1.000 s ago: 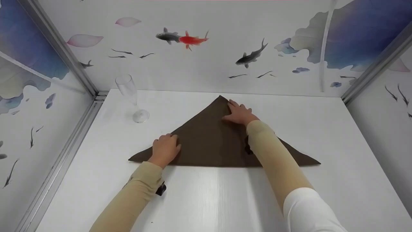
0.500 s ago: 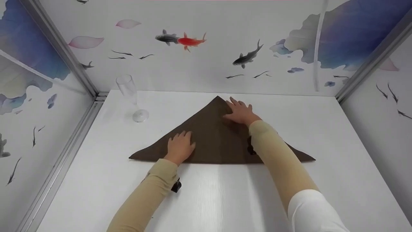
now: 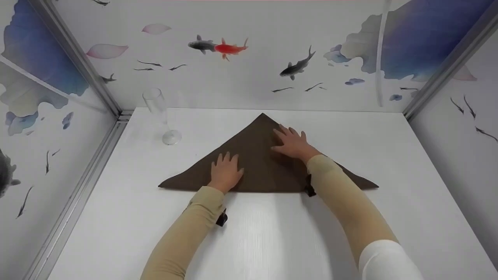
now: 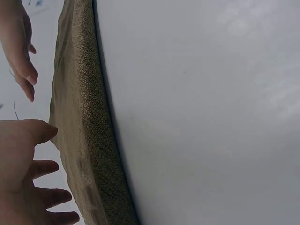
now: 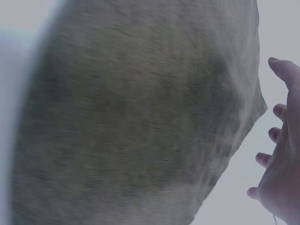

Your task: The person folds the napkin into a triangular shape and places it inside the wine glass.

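Observation:
A brown cloth (image 3: 253, 171), folded into a triangle, lies flat with its long edge toward me and its peak pointing away. My left hand (image 3: 227, 171) is over its left-middle part, fingers spread. Over the right slope is my right hand (image 3: 293, 144), also with straight, parted fingers. In the left wrist view, the left hand (image 4: 23, 173) appears beside the thick folded edge of the cloth (image 4: 89, 117), gripping nothing. The right wrist view has the right hand (image 5: 283, 154) seemingly raised a little off the cloth (image 5: 140, 117). Whether either palm touches the fabric I cannot tell.
A clear stemmed glass (image 3: 171, 137) stands at the back left of the white table (image 3: 253, 241). White panels printed with fish and leaves (image 3: 249, 77) enclose the back and both sides, joined by metal rails (image 3: 81, 190).
My left hand has slid rightward and slightly away across the cloth, its fingers spreading from a bent pose. The right hand has shifted slightly back toward me and right, its fingers spreading wider.

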The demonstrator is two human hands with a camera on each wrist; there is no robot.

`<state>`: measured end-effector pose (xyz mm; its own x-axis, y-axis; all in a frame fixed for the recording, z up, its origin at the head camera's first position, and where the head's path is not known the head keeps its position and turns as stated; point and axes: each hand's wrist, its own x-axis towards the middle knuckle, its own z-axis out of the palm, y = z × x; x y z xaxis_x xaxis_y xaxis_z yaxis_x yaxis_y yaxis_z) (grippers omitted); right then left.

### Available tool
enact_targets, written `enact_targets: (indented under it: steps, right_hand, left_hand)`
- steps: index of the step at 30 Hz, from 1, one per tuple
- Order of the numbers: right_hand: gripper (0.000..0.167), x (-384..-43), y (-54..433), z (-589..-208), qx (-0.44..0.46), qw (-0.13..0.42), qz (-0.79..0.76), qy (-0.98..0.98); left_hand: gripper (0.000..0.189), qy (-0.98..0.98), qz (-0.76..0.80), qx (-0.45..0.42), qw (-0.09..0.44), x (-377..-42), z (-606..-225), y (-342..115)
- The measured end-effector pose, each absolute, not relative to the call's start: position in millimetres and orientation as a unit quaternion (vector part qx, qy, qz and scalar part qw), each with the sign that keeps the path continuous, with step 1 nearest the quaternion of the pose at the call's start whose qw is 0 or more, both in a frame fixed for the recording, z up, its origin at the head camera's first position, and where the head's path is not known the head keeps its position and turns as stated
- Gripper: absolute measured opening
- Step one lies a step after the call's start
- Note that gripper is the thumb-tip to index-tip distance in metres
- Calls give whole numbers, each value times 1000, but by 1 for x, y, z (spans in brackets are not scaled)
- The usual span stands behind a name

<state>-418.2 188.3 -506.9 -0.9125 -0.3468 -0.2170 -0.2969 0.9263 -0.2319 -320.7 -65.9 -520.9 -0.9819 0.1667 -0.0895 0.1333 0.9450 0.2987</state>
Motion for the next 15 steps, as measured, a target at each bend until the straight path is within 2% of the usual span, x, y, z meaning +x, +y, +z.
enact_targets:
  steps: [8, 15]
  right_hand:
    - [79, -387, 202, -511, -159, 123, -105, 974]
    - [79, -362, 211, -506, -151, 144, -104, 972]
  left_hand:
    - [60, 978, 168, 88, 84, -313, -520, -58]
    - [64, 976, 165, 86, 115, -305, -524, -58]
